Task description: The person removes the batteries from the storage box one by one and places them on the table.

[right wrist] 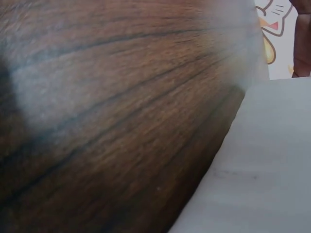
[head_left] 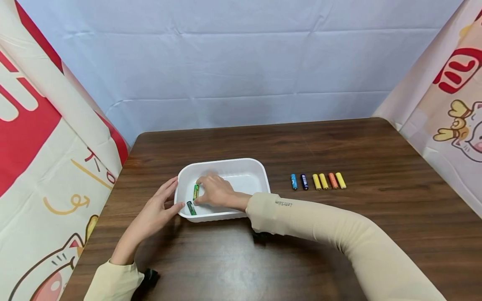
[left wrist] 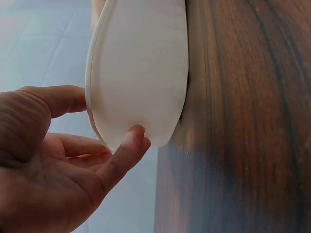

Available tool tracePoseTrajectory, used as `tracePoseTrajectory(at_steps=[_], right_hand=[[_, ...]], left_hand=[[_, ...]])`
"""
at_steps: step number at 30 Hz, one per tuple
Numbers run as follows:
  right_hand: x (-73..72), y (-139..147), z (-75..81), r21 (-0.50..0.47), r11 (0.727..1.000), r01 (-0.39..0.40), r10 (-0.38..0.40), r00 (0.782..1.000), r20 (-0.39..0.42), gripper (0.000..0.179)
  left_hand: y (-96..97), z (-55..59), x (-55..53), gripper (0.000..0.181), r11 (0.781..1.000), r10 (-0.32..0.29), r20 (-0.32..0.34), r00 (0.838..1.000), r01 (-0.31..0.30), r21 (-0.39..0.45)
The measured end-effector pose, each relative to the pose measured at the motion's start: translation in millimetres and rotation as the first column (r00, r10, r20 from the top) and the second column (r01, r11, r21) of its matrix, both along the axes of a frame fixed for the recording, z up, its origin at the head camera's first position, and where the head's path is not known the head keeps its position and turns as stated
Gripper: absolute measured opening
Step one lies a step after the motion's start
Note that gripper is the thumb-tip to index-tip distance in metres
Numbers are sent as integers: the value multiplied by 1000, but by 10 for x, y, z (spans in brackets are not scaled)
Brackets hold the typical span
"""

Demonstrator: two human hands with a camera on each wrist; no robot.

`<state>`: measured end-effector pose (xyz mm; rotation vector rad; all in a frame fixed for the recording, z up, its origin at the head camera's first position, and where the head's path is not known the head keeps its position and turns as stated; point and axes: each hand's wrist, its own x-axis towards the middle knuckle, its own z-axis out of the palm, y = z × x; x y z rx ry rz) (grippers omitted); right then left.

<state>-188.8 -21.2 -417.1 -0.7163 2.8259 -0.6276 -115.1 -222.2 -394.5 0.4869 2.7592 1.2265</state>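
Note:
A white plastic tray (head_left: 246,184) stands on the table with two green batteries inside its left end. My right hand (head_left: 215,190) reaches into it and pinches the upper green battery (head_left: 196,192) lengthwise between thumb and forefinger. Just below lies the other green battery (head_left: 191,208), tilted near the tray's front left corner. My left hand (head_left: 158,211) holds the tray's left end. In the left wrist view, the left thumb rests at the rim and a fingertip (left wrist: 133,138) presses the outer wall. The right wrist view shows the tray's side (right wrist: 262,160) but not the right hand's fingers.
Right of the tray, a row of loose batteries lies on the dark wooden table (head_left: 233,259): a light blue one (head_left: 293,182), a dark blue one (head_left: 304,182), an orange one (head_left: 333,180) and several yellow ones (head_left: 323,181). A pale cloth (head_left: 241,75) hangs behind the table.

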Motion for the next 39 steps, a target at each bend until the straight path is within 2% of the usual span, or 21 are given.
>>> tracePoseTrajectory(at_steps=[11,18,23,25,29,31,35,39], right_hand=[[8,-12,19,35,999,0,1,1000,-12,53],[-22,60,173,-134,990,48,-47,999,11,23],[-37,188,334,-237,971,15,-21,1000,-22,21],[-35,263,433,-265,964,0,-7,1000,-24,19],[-10,467,650,-315,949,-25,17,999,-27,31],[1,605,735,-348,937,-43,30,999,-41,30],[-5,937,856,-418,905,-74,53,997,-61,32],[-30,1336,932,-451,888,-95,63,994,-86,32]], left_hand=[[-7,3,-8,68,1000,0,-4,1000,0,0],[-7,15,-5,68,1000,-4,13,1000,4,-3],[-12,8,-6,68,1000,-3,10,1000,3,-6],[-17,11,-8,68,1000,0,9,1000,0,-3],[-18,14,-7,68,1000,1,9,1000,-1,-2],[-16,12,-7,68,1000,0,9,1000,0,0],[-14,12,-5,69,1000,3,8,1000,-3,0],[-11,14,-2,69,1000,7,12,1000,-7,-6]])
